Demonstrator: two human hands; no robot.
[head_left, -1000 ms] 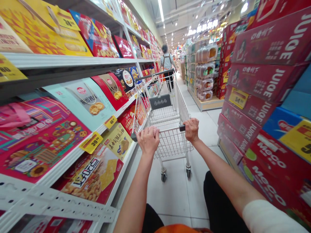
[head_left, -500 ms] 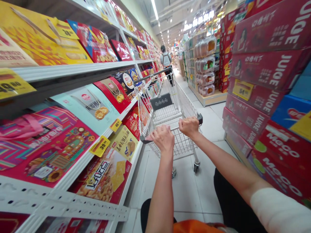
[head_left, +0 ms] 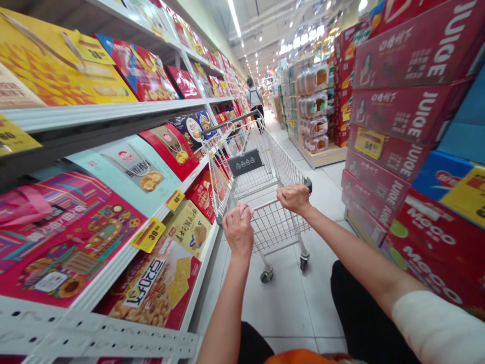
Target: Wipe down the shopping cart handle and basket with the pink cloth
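Note:
My left hand (head_left: 238, 230) is closed near the left end of the shopping cart's push handle, its fingers curled over. Closed round the right end is my right hand (head_left: 293, 197), just inside the black end cap (head_left: 308, 184). Both palms hide most of the handle. The wire shopping cart (head_left: 278, 225) stands ahead of me, with a dark plaque (head_left: 245, 162) inside its frame and no goods visible in the basket. Two of its casters (head_left: 267, 273) show on the tiled floor.
A shelf (head_left: 94, 114) of boxed snacks with yellow price tags runs close along the left. Stacked juice cartons (head_left: 390, 114) rise on the right, with a pallet of jars (head_left: 313, 108) beyond. A person with a backpack (head_left: 254, 96) is farther down the aisle.
My left hand has shifted left and slightly down, and its wrist has turned. The shelves and cartons appear a little farther left in view. My right hand keeps its hold.

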